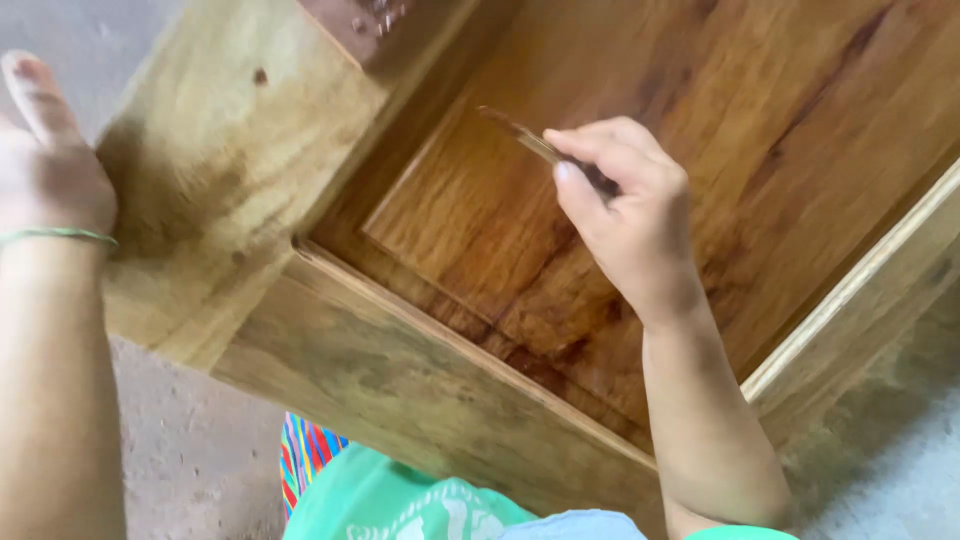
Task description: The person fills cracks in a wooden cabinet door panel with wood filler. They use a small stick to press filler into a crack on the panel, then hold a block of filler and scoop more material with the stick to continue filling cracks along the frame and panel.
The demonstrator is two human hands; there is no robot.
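Fingers of the right hand pinch a thin brush, its tip laid on the glossy raised panel at centre, seemingly for reach into the recess. At far left, the left hand rests open against the pale wooden frame, probably steadying it. Motion blur hides the bristles; the frame runs off the picture.

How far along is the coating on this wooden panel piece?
Done: the recessed centre panel looks glossy and darker, seemingly coated. In hand: the right hand holds a thin brush against that panel, while the left hand rests on the frame's corner. Left: the outer frame boards look pale and matte, apparently uncoated.
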